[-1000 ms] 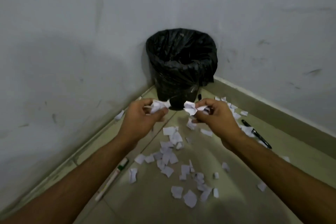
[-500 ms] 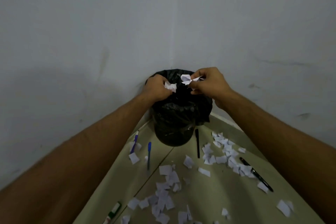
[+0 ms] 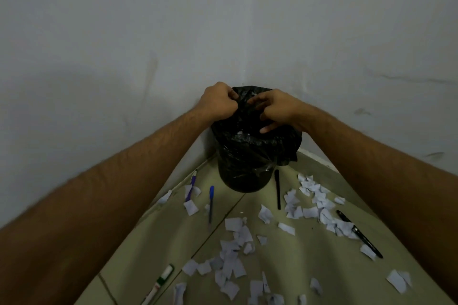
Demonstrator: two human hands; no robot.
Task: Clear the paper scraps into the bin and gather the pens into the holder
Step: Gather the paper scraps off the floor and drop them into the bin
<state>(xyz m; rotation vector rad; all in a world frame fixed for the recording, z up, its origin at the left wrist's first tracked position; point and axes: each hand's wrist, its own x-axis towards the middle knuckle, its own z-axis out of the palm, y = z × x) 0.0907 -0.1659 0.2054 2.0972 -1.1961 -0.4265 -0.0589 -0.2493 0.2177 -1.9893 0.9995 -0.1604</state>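
The bin [image 3: 255,156], lined with a black bag, stands in the corner of the room. Both my hands hang over its opening. My left hand [image 3: 218,104] has its fingers curled tight at the bag's far left rim, and no paper shows in it. My right hand [image 3: 277,111] droops over the opening with loosely curled fingers and holds nothing visible. A few white bits [image 3: 239,134] lie inside the bag. Paper scraps [image 3: 235,255] litter the floor in front, with another cluster of scraps [image 3: 314,202] to the right. No pen holder is in view.
Pens lie on the floor: a blue pen [image 3: 211,203], a purple and white pen [image 3: 192,184], a black pen [image 3: 277,188] beside the bin, another black pen [image 3: 359,233] at the right, and a green marker [image 3: 161,282] near the bottom. Walls close in behind the bin.
Both hands rose from the floor with paper scraps and moved over the bin. The scraps that showed in them half a second ago are gone from view.
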